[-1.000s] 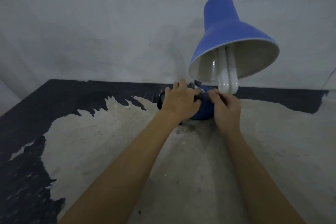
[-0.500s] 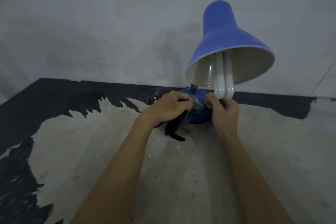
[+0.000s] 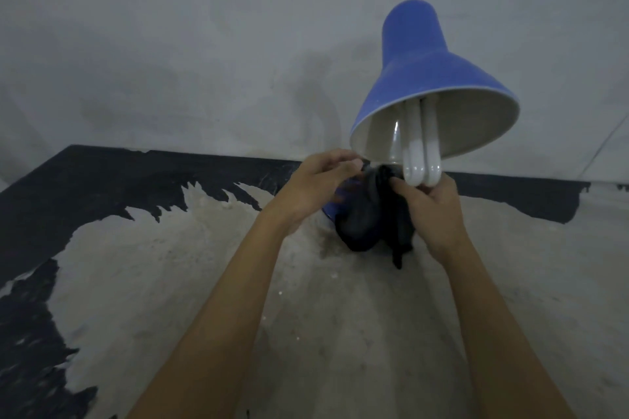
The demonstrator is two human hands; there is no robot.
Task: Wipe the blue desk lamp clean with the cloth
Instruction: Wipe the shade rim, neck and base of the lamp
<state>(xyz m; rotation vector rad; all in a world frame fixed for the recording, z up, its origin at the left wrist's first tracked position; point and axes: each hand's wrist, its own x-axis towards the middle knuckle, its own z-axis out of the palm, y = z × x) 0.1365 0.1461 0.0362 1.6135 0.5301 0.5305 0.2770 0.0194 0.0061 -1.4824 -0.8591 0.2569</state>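
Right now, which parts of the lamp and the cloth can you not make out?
- Lamp base: head view, mostly covered by the cloth and both hands; only a blue sliver shows.
- Lamp neck: hidden behind the shade and the cloth.
- Left hand fingertips: curled into the cloth, grip unclear.
- Right hand palm side: turned away.
- Dust on the shade: too dim and blurred.

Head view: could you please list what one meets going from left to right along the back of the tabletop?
Left hand → dark crumpled cloth → right hand → blue cone-shaped lamp shade's right rim.
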